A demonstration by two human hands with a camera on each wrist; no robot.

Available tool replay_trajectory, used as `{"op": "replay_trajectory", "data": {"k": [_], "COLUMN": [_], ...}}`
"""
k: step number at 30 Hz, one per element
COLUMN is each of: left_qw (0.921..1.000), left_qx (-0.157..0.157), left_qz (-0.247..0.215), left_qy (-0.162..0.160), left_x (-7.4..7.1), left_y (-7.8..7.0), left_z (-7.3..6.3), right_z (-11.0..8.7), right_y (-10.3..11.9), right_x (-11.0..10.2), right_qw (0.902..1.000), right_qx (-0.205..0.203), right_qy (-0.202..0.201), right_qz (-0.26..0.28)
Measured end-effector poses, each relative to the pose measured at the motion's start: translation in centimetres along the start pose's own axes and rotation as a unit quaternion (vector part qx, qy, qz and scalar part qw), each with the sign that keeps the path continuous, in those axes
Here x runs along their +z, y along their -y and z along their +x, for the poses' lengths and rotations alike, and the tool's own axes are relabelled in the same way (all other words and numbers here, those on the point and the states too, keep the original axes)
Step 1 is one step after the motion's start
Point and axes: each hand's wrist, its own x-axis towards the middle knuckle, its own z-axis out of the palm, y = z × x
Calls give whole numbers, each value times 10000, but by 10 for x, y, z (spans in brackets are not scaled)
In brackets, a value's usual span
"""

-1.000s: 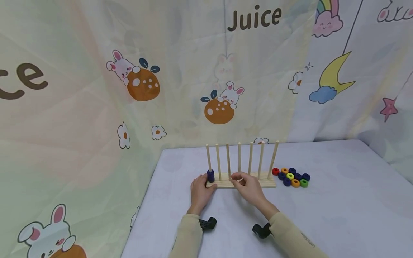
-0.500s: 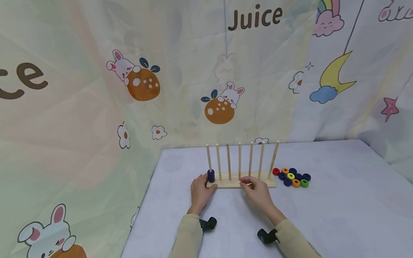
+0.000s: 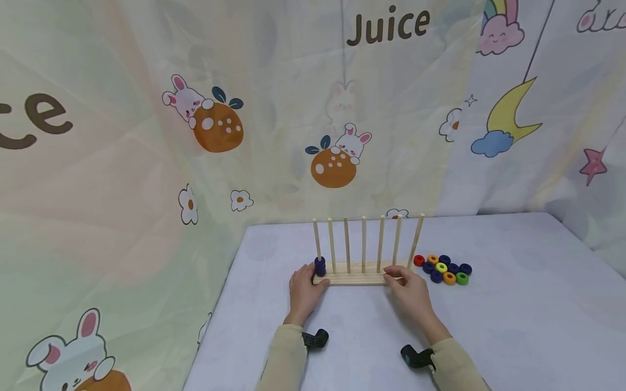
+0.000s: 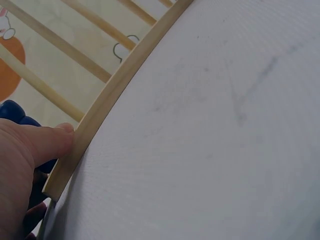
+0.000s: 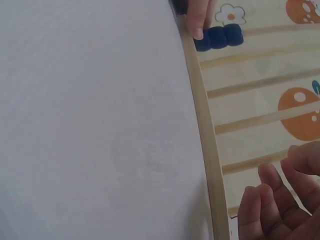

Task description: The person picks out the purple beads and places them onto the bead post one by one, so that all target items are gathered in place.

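Note:
A wooden peg rack (image 3: 356,279) with several upright dowels stands on the table. Stacked on its leftmost dowel are three dark blue beads (image 3: 320,266), seen most fully in the right wrist view as a blue stack (image 5: 219,37). My left hand (image 3: 304,290) grips the rack's left end; in the left wrist view its thumb (image 4: 47,142) presses the front edge of the base. Over the right part of the base hovers my right hand (image 3: 412,293), its fingers loosely bent. Nothing shows between the right fingertips (image 5: 267,175) in the right wrist view.
Right of the rack lies a loose cluster of beads: a red bead (image 3: 419,260), a yellow bead (image 3: 441,267), a green bead (image 3: 462,278), plus orange and several blue ones. A patterned curtain (image 3: 274,163) hangs behind the white-covered table (image 3: 528,304).
My right hand has moved rightward along the rack, from the middle dowels toward the right end. The left hand stays on the left end, and the beads lie as before.

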Motion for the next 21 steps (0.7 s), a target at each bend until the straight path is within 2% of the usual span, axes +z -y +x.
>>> {"op": "replay_trajectory", "data": {"k": [6,12,21], "left_qw": [10000,9999,10000], "left_qx": [35,-88,-67], "left_qz": [-26,-19,-8], "left_qy": [-3,52,36], "left_x": [0,1,4], "left_y": [-1,-2,3], "left_z": [0,0,2], "right_z": [-3,-6,-8], "right_y": [-11,-18,-20], "right_x": [-4,-3,-11], "right_qw": [9998,9997,9992], "right_qx": [175,236,291], "right_qy": [-19,-63,-233], "right_qz": [-42,-88,-135]}}
